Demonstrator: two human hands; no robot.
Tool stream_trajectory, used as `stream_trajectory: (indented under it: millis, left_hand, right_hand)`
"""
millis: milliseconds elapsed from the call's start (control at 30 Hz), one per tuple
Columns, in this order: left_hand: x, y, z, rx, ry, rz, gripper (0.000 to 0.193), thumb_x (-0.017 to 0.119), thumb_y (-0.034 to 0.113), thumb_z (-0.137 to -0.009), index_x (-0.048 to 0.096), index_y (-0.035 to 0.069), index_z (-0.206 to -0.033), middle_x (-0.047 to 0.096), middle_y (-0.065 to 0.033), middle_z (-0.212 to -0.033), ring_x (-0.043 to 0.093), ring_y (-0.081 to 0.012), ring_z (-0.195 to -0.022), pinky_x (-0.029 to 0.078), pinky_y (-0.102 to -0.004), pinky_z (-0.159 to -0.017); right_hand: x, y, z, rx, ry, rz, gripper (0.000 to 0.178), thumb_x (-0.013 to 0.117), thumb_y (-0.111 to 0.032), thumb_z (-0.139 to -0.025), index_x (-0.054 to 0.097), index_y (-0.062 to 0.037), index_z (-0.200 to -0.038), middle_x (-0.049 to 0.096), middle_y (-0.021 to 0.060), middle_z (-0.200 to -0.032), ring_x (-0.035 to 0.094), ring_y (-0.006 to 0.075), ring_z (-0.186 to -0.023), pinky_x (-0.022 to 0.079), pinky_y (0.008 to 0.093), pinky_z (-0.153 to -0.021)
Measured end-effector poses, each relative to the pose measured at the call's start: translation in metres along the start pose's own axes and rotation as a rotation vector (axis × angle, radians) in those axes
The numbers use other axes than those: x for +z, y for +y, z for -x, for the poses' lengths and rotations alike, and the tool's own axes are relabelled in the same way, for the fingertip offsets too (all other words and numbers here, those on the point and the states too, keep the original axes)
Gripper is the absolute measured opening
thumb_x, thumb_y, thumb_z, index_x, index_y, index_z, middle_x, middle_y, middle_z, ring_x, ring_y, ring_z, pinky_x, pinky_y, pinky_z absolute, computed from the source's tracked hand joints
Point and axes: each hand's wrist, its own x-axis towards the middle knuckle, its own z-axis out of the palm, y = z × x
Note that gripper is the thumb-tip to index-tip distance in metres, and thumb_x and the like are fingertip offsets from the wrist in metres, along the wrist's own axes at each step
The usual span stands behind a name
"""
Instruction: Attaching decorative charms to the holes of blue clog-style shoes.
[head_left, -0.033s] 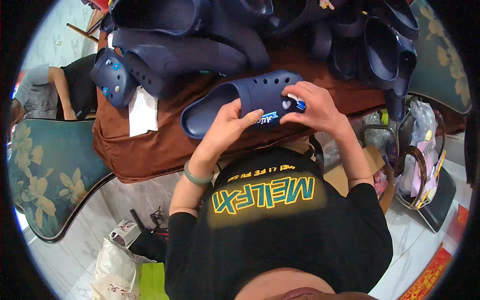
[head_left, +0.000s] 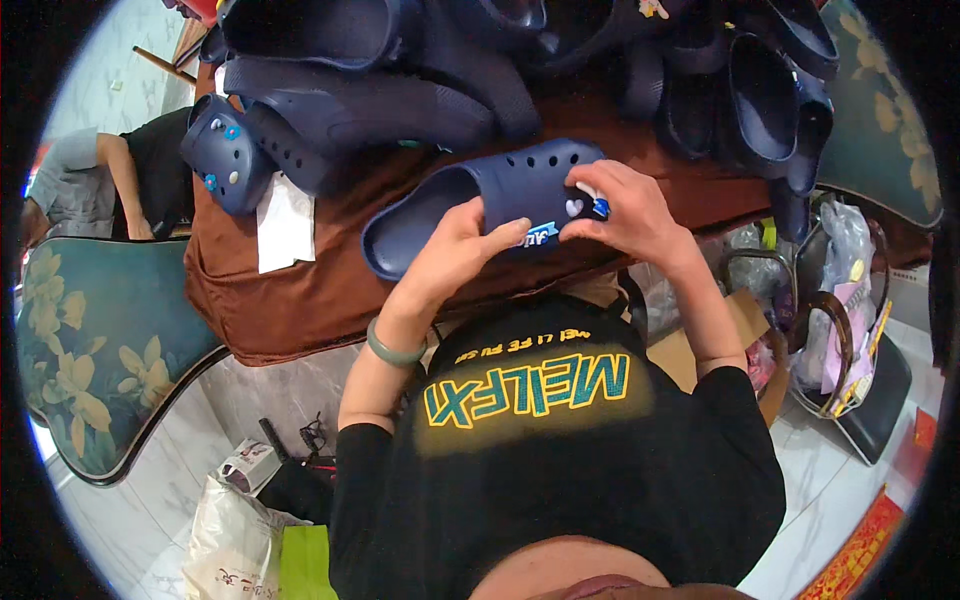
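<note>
A dark blue clog (head_left: 420, 225) lies sideways in front of me above the brown cloth, its open heel at the left and its holed toe at the right. My left hand (head_left: 460, 245) is closed on its near side, thumb along the upper. Around the toe end curves my right hand (head_left: 635, 212), thumb and fingers gripping the clog from both sides. Between those fingers show a pale heart-shaped charm (head_left: 574, 207) and a small blue-and-white charm (head_left: 601, 206). A blue-and-white lettered charm (head_left: 541, 235) sits on the near side of the upper, between my hands.
Several more dark blue clogs (head_left: 360, 110) are heaped along the far side of the brown cloth (head_left: 250, 310). A charm-covered clog (head_left: 225, 160) and a white paper (head_left: 286, 225) lie at the left. Flowered chair backs (head_left: 100, 350) flank the table. Another person's arm (head_left: 122, 180) shows far left.
</note>
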Motion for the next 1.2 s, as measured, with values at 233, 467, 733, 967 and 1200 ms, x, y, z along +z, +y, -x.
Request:
stream_trajectory:
  millis: [233,467,733,967,1200]
  left_hand:
    - [0.000,-0.015,-0.015,-0.151,-0.044,0.182,0.048,0.068,0.002,-0.073,0.059,0.003,-0.120,0.063,-0.0029,-0.113,0.057,-0.0138,-0.104,0.040,-0.0286,-0.096]
    - [-0.001,-0.016,-0.015,-0.155,-0.073,0.162,0.050,0.062,0.002,-0.073,0.055,0.003,-0.123,0.059,-0.0027,-0.114,0.053,-0.0150,-0.107,0.038,-0.0288,-0.098]
    - [-0.002,-0.017,-0.016,-0.132,-0.087,0.146,0.053,0.061,0.001,-0.073,0.053,0.003,-0.125,0.058,-0.0031,-0.117,0.052,-0.0154,-0.109,0.039,-0.0287,-0.098]
    - [-0.004,-0.016,-0.014,-0.119,-0.085,0.188,0.055,0.060,-0.003,-0.069,0.054,0.004,-0.124,0.059,-0.0025,-0.113,0.053,-0.0153,-0.106,0.041,-0.0265,-0.094]
    - [-0.001,-0.012,-0.019,-0.164,-0.071,0.239,0.061,0.062,-0.006,-0.062,0.056,0.004,-0.121,0.060,-0.0020,-0.110,0.054,-0.0162,-0.105,0.042,-0.0263,-0.091]
  right_hand:
    - [0.015,0.013,-0.008,-0.077,0.111,0.167,0.034,0.076,-0.022,-0.074,0.055,-0.0098,-0.098,0.055,0.0078,-0.084,0.057,0.0283,-0.077,0.049,0.0379,-0.063]
    - [0.044,0.021,0.002,-0.161,0.295,0.297,0.032,0.067,-0.003,-0.079,0.050,-0.0054,-0.107,0.054,0.0111,-0.084,0.058,0.0302,-0.074,0.049,0.0386,-0.059]
    - [0.054,0.020,0.005,-0.151,0.443,0.325,0.028,0.062,-0.004,-0.081,0.050,-0.0035,-0.106,0.052,0.0117,-0.082,0.058,0.0297,-0.072,0.049,0.0376,-0.058]
    - [0.031,0.016,0.008,-0.042,0.281,0.011,0.036,0.072,-0.012,-0.079,0.056,-0.0079,-0.111,0.056,0.0105,-0.086,0.060,0.0293,-0.076,0.050,0.0364,-0.060]
    - [0.056,0.025,0.010,-0.162,0.499,0.234,0.031,0.071,-0.004,-0.077,0.061,-0.0059,-0.106,0.058,0.0092,-0.078,0.060,0.0279,-0.072,0.051,0.0357,-0.059]
